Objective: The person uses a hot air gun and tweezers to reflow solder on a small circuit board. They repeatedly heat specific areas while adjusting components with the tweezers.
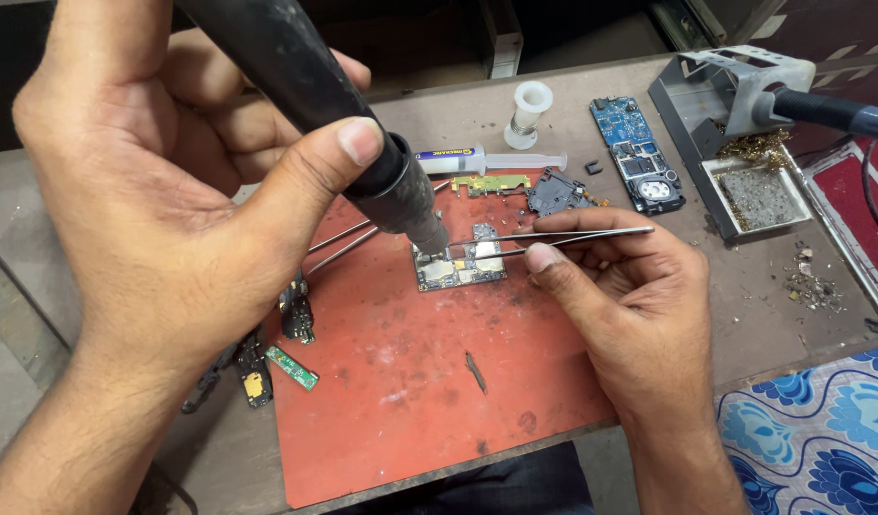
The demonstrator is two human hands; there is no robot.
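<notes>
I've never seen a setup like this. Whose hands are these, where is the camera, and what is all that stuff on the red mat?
The one picture comes from a camera worn on a person's head, looking down at their own bare hands. The left hand holds a thick black heating tool, its nozzle aimed at a small circuit board on the red mat. The right hand holds thin metal tweezers pointing at that board. Around it lie a syringe, a blue circuit board, small board pieces and a soldering iron stand.
</notes>
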